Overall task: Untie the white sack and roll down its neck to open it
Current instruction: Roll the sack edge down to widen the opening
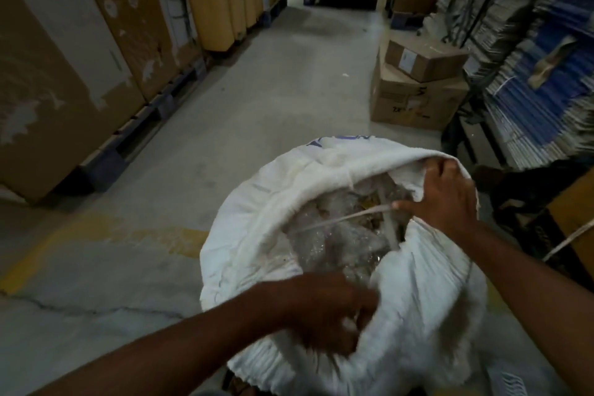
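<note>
While blurred, the left hand point(324, 312) grips the sack point(257, 222).

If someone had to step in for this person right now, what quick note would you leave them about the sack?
Left hand: blurred, closed on the near rim of the white sack.
Right hand: grips the far-right rim, with a pale tie string pinched in its fingers and stretched across the mouth.
Sack: stands on the concrete floor; clear plastic wrap shows inside.
Done: mouth untied and open, far rim rolled down.
Left: roll down the near and right side, which stand bunched higher.
</note>
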Available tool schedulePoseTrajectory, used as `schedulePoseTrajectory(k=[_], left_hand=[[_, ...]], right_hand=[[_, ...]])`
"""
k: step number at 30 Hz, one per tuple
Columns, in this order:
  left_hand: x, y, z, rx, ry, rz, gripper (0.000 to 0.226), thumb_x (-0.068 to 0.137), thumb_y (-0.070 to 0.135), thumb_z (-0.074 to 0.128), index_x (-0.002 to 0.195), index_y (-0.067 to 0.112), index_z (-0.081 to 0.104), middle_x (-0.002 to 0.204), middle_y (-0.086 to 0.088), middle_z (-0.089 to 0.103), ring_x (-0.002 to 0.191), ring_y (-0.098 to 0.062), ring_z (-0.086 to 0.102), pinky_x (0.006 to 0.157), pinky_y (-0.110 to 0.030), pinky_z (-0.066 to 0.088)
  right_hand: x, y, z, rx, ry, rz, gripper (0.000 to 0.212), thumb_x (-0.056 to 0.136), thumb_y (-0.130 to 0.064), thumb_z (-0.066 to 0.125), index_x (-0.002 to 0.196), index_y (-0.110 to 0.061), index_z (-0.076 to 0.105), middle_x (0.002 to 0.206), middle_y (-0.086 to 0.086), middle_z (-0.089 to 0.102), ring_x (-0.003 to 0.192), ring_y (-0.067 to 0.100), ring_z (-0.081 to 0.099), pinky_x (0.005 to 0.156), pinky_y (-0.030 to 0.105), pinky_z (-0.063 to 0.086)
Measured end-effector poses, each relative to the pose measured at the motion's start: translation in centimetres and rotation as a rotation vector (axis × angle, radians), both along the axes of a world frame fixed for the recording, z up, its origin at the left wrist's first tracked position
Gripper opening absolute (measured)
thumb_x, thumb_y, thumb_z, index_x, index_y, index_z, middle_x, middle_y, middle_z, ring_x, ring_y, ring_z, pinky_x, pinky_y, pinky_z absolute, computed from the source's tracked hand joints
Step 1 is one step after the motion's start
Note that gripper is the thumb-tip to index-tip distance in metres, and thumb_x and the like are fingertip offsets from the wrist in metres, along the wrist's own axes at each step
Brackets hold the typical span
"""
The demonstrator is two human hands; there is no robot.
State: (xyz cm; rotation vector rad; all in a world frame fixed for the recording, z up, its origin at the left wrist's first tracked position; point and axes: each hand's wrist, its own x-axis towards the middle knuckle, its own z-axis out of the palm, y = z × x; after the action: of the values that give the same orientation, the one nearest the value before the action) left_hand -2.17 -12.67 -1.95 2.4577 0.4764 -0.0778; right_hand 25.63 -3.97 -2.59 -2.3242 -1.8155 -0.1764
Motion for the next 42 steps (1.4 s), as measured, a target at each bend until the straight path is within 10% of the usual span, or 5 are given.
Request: schedulePoseTrajectory(k=[11, 17, 22, 29, 42], left_hand=[[-1.6, 4.1, 2.2, 0.128, -0.279, 0.476, 0.028, 0.097, 0.039, 0.044, 0.099, 0.019, 0.064, 0.092, 0.001, 0.068, 0.083, -0.016, 0.063, 0.078, -0.039, 0.052], [-4.5, 9.4, 2.2, 0.242, -0.296, 0.781, 0.052, 0.09, 0.012, 0.063, 0.139, 0.0, 0.048, 0.145, -0.019, 0.05, 0.137, -0.032, 0.044, 0.11, -0.016, 0.017], [-4.4, 9.7, 1.7, 0.276, -0.155, 0.841, 0.05, 0.092, 0.028, 0.06, 0.139, 0.011, 0.053, 0.143, -0.013, 0.053, 0.135, -0.029, 0.047, 0.113, -0.03, 0.03], [-1.3, 8.0, 0.9, 0.775, -0.178, 0.753, 0.053, 0.095, 0.05, 0.043, 0.136, 0.017, 0.053, 0.135, -0.011, 0.058, 0.124, -0.031, 0.054, 0.101, -0.044, 0.044], [-7.8, 12.1, -10.3, 0.489, 0.212, 0.774, 0.098, 0.075, 0.087, -0.012, 0.156, 0.032, -0.004, 0.167, 0.005, -0.002, 0.155, -0.018, -0.003, 0.125, -0.05, 0.007]], right_hand=[[-4.1, -2.9, 0.8, 0.007, -0.099, 0.465, 0.025, 0.087, -0.045, 0.064, 0.092, -0.02, 0.068, 0.091, 0.003, 0.067, 0.086, 0.022, 0.064, 0.083, 0.037, 0.048], [-1.1, -9.0, 0.9, -0.402, -0.195, 0.727, 0.073, 0.082, -0.082, 0.023, 0.126, -0.036, 0.058, 0.108, -0.01, 0.067, 0.102, 0.012, 0.062, 0.093, 0.032, 0.042], [0.4, -10.9, 0.9, -0.211, -0.215, 0.704, 0.057, 0.087, -0.073, 0.035, 0.094, -0.029, 0.071, 0.083, -0.006, 0.07, 0.075, 0.015, 0.067, 0.072, 0.029, 0.047], [-5.0, -7.5, 1.5, 0.258, -0.129, 0.445, 0.058, 0.096, -0.047, 0.043, 0.134, -0.006, 0.057, 0.132, 0.015, 0.062, 0.125, 0.03, 0.056, 0.111, 0.049, 0.039], [1.8, -4.6, -11.3, -0.041, -0.067, 0.154, 0.079, 0.097, -0.062, 0.017, 0.157, -0.011, 0.023, 0.164, 0.011, 0.023, 0.151, 0.025, 0.021, 0.122, 0.049, 0.011]])
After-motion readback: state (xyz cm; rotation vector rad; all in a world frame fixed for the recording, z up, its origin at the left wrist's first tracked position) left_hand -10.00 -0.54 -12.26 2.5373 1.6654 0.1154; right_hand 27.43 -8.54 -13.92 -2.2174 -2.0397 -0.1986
